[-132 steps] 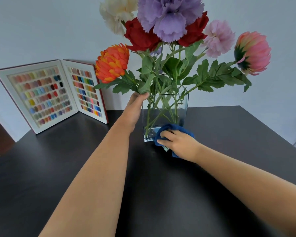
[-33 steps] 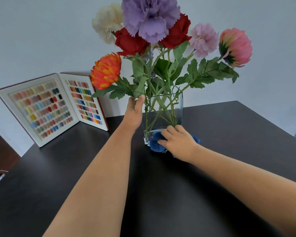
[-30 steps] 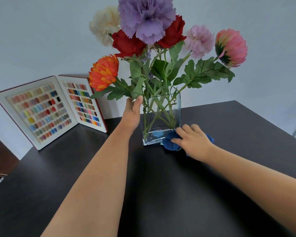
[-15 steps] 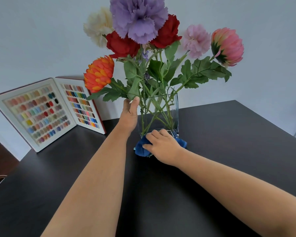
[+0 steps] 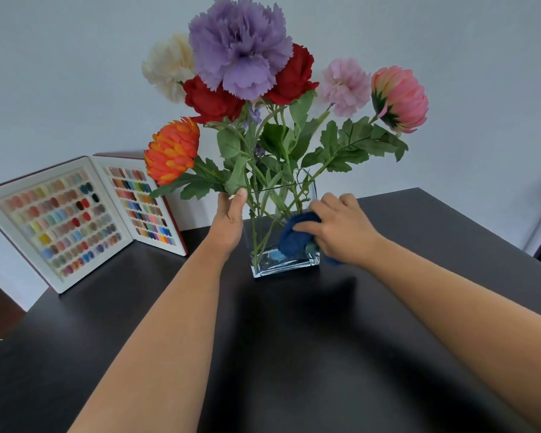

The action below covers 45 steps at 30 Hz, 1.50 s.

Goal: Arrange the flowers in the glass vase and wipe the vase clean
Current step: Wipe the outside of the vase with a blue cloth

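Note:
A square clear glass vase (image 5: 267, 267) stands on the black table (image 5: 310, 354). It holds several artificial flowers (image 5: 241, 48): purple, red, cream, pale pink, coral pink and an orange one (image 5: 172, 150) leaning left. My left hand (image 5: 228, 220) grips the vase's upper left edge, thumb at the rim. My right hand (image 5: 341, 229) presses a crumpled blue cloth (image 5: 295, 237) against the vase's front right side. Part of the cloth is hidden under my fingers.
An open white-framed display book of coloured nail samples (image 5: 75, 217) stands at the table's back left, against the pale wall. The table's right edge (image 5: 497, 245) runs diagonally behind my right arm. A dark floor shows at far left.
My right hand has moved the blue cloth from the vase's lower front up and to the right side of the glass. My left hand keeps its hold on the vase's left edge.

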Motion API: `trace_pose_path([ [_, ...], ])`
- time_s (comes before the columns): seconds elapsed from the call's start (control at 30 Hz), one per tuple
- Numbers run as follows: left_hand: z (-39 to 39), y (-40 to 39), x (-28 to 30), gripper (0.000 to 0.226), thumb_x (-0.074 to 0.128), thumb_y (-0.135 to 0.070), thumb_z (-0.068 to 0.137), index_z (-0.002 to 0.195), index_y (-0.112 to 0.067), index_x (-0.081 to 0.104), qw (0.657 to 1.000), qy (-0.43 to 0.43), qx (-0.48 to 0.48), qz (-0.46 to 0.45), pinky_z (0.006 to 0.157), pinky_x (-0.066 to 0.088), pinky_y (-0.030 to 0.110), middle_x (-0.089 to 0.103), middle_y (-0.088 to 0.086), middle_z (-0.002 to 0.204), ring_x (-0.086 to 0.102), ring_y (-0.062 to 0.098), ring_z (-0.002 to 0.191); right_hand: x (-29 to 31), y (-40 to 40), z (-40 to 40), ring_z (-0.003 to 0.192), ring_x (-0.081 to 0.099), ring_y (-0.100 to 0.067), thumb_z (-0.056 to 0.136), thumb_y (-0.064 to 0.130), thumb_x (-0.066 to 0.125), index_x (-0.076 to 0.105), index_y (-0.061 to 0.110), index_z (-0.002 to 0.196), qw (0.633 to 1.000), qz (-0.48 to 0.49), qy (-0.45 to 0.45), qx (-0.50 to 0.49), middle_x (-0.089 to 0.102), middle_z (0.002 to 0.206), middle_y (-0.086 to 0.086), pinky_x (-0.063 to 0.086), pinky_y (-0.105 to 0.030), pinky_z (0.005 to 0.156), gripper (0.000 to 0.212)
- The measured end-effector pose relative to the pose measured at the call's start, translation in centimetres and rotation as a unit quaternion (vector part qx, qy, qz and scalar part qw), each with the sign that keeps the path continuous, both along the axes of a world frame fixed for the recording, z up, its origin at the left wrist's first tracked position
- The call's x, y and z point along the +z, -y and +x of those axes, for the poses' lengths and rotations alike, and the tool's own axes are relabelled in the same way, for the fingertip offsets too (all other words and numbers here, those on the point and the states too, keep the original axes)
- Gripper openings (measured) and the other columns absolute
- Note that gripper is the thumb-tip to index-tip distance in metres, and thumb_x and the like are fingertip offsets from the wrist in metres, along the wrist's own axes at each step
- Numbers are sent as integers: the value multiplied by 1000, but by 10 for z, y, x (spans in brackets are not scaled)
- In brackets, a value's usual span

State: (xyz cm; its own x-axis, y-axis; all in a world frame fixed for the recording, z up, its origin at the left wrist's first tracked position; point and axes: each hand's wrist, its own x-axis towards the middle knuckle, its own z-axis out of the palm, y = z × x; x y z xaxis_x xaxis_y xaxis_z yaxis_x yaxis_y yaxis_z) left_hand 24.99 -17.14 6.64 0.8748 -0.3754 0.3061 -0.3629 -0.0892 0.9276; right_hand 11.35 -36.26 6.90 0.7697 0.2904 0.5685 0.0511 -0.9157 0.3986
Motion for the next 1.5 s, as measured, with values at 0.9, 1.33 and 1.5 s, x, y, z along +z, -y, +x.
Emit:
trace_pose_path([
  [0.9, -9, -11, 1, 61, 46, -66, 81, 133, -39, 29, 997, -51, -53, -11, 98, 29, 26, 39, -16, 139, 38, 4, 126, 12, -43, 21, 90, 40, -25, 70, 19, 55, 70, 26, 103, 988, -10, 149, 36, 64, 93, -2, 26, -35, 71, 37],
  [1.33, -9, -12, -2, 62, 44, -77, 72, 126, -51, 27, 997, -51, -50, -5, 99, 21, 28, 36, -25, 134, 31, 2, 129, -57, -52, 11, 94, 57, -19, 73, 23, 54, 70, 32, 101, 987, -140, -63, 40, 61, 102, 8, 40, -29, 75, 34],
  [1.5, -5, -11, -6, 84, 43, -79, 72, 144, -43, 21, 998, -51, -42, -3, 100, 19, 27, 31, -25, 140, 27, -1, 130, -45, -27, 1, 98, 57, -19, 62, 28, 70, 72, 32, 91, 980, -183, -73, 31, 62, 100, 9, 29, -33, 80, 30],
])
